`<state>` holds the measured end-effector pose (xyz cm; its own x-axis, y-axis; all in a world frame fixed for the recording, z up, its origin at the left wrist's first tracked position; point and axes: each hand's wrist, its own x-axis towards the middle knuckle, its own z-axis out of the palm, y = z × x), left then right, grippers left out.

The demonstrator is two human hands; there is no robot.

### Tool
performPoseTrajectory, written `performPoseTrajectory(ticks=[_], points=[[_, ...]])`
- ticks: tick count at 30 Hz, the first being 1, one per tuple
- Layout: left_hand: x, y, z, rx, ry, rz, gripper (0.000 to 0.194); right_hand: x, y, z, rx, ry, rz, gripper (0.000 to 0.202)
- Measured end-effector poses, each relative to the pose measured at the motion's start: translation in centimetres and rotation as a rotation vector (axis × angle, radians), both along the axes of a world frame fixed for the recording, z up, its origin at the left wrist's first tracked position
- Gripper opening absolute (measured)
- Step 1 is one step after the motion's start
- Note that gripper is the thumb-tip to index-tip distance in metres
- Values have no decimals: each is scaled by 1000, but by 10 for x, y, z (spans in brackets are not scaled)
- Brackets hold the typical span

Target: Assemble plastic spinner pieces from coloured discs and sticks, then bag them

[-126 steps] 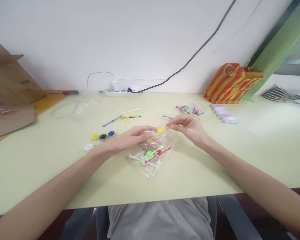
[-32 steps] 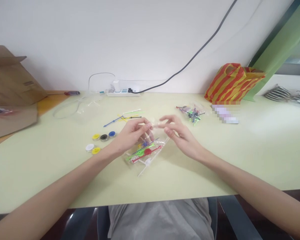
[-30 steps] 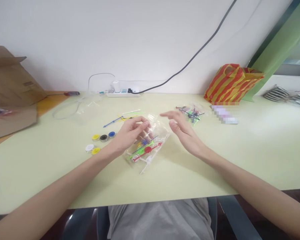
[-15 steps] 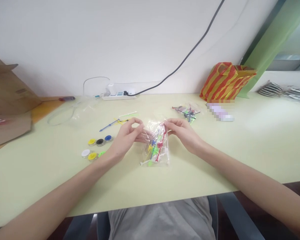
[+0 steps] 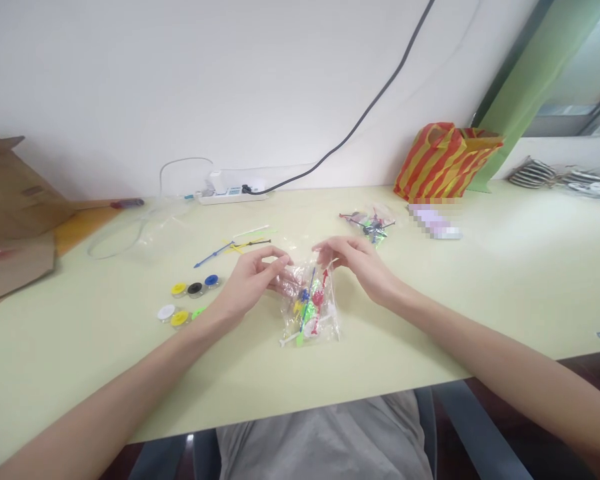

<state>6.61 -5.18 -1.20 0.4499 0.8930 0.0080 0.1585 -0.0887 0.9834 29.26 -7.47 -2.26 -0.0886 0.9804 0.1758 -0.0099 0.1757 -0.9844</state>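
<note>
A clear plastic bag (image 5: 287,319) lies on the table in front of me, holding red, blue, green, yellow and white plastic pieces. Among them is a red arrow-tipped spinner (image 5: 319,298). My left hand (image 5: 255,277) is closed on the bag's upper left side, thumb against the fingers. At the upper right of the mouth, my right hand (image 5: 355,261) pinches the film with bent fingers. Left of my left hand sit several small round discs, such as a blue one (image 5: 211,281) and a white one (image 5: 167,312). Behind it are thin arrow sticks, including a blue stick (image 5: 214,255).
Another filled clear bag (image 5: 373,225) lies farther back. A striped red and yellow bag (image 5: 443,163) stands near the wall. The power strip (image 5: 233,195) has a black cable (image 5: 345,141). A cardboard box (image 5: 20,200) is at the left.
The bag has settled lower toward me, its top spread wider. My right hand has shifted slightly left along its upper edge. My view has turned a little.
</note>
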Motion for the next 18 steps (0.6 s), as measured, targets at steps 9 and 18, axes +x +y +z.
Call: performPoseTrajectory(ticks=[9,18], points=[[-2,3,-1,-9,-63,52,37,2,0,2,121,-94,62,25],[-7,9,-7,-25,-182,6,32,7,8,-6,176,19,64,18]])
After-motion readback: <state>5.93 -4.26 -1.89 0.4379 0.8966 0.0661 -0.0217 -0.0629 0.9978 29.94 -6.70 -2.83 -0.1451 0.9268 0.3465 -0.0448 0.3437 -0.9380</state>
